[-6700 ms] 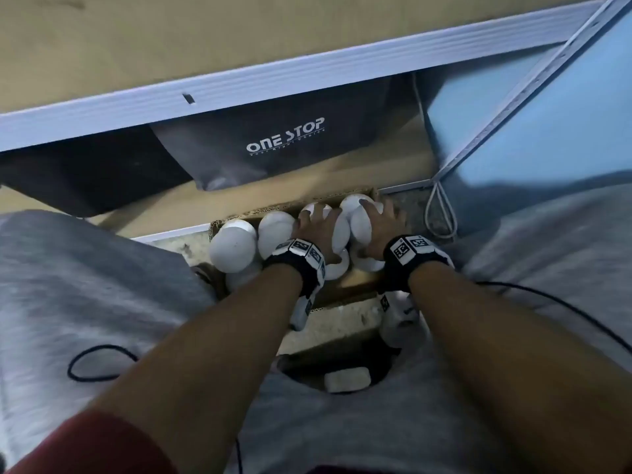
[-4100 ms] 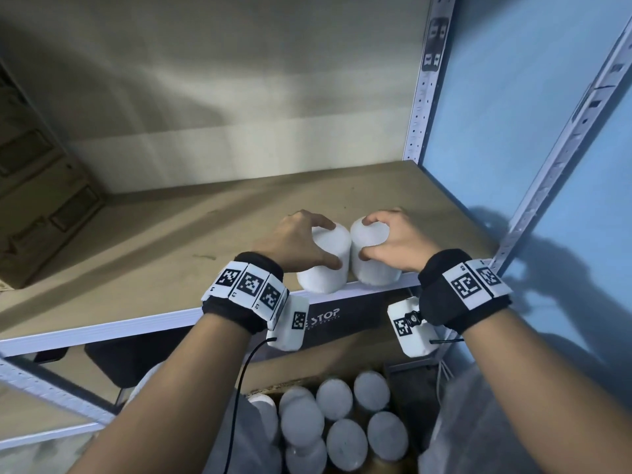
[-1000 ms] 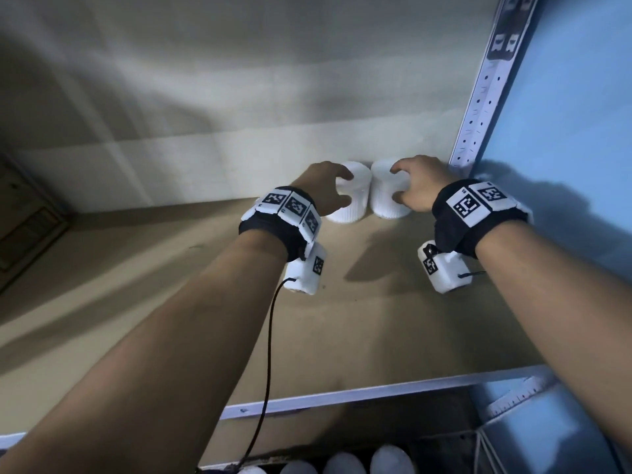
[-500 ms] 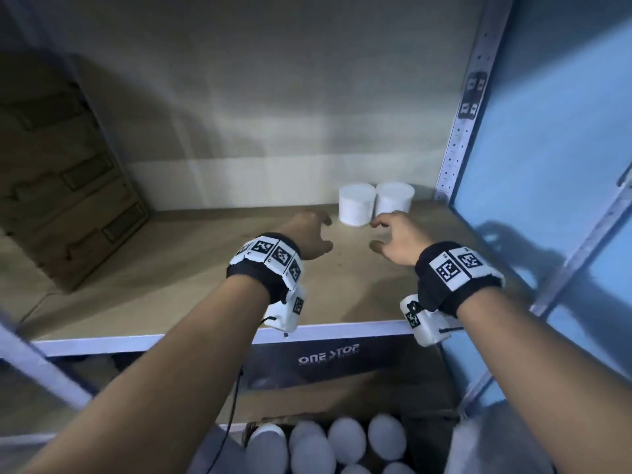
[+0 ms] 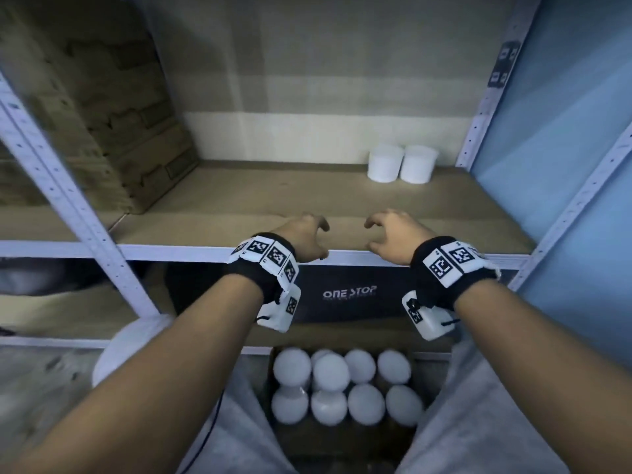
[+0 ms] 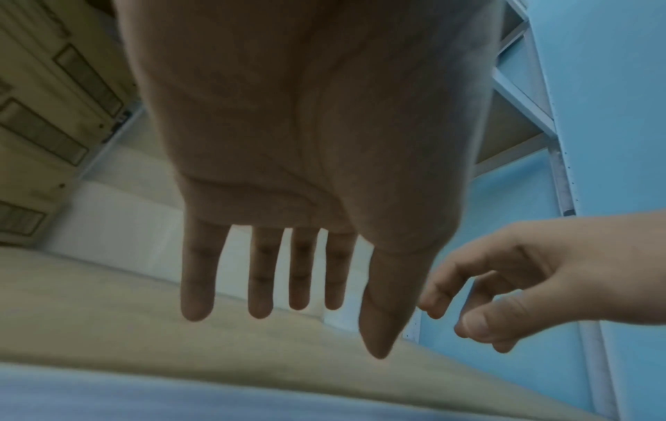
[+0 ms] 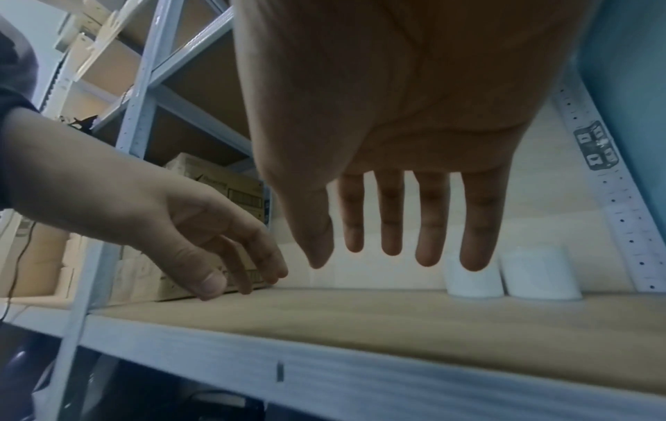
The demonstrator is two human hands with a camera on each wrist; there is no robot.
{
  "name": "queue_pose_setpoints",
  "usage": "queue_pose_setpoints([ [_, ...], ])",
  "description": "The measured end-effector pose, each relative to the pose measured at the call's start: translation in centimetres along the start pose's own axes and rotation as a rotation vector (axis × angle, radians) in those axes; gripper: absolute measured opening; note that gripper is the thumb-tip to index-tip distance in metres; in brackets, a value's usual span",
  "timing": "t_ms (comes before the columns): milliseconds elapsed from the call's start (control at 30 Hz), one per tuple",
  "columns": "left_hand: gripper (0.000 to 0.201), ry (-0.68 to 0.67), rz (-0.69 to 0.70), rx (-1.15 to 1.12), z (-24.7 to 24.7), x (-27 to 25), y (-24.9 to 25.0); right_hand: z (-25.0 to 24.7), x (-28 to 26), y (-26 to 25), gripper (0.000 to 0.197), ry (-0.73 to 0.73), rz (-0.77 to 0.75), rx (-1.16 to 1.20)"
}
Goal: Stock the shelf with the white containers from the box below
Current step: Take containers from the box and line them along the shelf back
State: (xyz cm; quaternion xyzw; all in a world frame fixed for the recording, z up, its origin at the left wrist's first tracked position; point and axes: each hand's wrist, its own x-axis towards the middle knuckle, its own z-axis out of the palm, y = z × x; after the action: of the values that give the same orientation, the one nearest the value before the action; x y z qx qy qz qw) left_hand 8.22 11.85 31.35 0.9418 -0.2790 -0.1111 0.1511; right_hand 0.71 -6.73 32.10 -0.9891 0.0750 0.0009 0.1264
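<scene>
Half a second ago both hands hovered over the middle of the shelf (image 5: 239, 200); now the left hand (image 5: 304, 239) and right hand (image 5: 393, 236) have drawn back to its front edge, both released, fingers loosely spread and holding nothing. Two white containers (image 5: 384, 163) stand upright and touching at the shelf's back right corner, unmoved. In the box (image 5: 342, 436) on the floor below, about nine more round white tops show, though blur makes the count uncertain, and one dark bag (image 5: 349, 295) lettered "ONE STOP" sits on the lower shelf.

White containers (image 5: 402, 164) on a tan shelf (image 5: 273, 200), blue wall (image 5: 564, 131).
</scene>
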Motion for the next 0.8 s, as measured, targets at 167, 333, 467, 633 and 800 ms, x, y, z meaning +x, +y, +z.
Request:
queue_pose_setpoints([
  [167,0.058,-0.135,-0.027,0.002,4.6,-1.4,-1.5,4.3,-1.4,-0.9,0.038,-0.053,-0.035,0.019],
  [333,0.065,-0.265,-0.104,0.033,10.1,-1.1,-4.0,10.1,-1.2,-0.6,0.04,-0.221,-0.021,0.039],
  [467,0.068,-0.346,-0.166,0.047,15.5,-0.6,-6.3,15.0,-0.4,0.2,0.043,-0.368,-0.005,0.053],
  [633,0.084,-0.481,-0.233,0.045,21.8,-0.6,-9.3,21.1,-0.4,1.2,0.046,-0.513,0.071,0.079],
  [800,0.107,-0.487,-0.238,0.074,26.5,-0.9,-11.6,26.6,-0.5,2.2,0.076,-0.623,0.066,-0.016],
])
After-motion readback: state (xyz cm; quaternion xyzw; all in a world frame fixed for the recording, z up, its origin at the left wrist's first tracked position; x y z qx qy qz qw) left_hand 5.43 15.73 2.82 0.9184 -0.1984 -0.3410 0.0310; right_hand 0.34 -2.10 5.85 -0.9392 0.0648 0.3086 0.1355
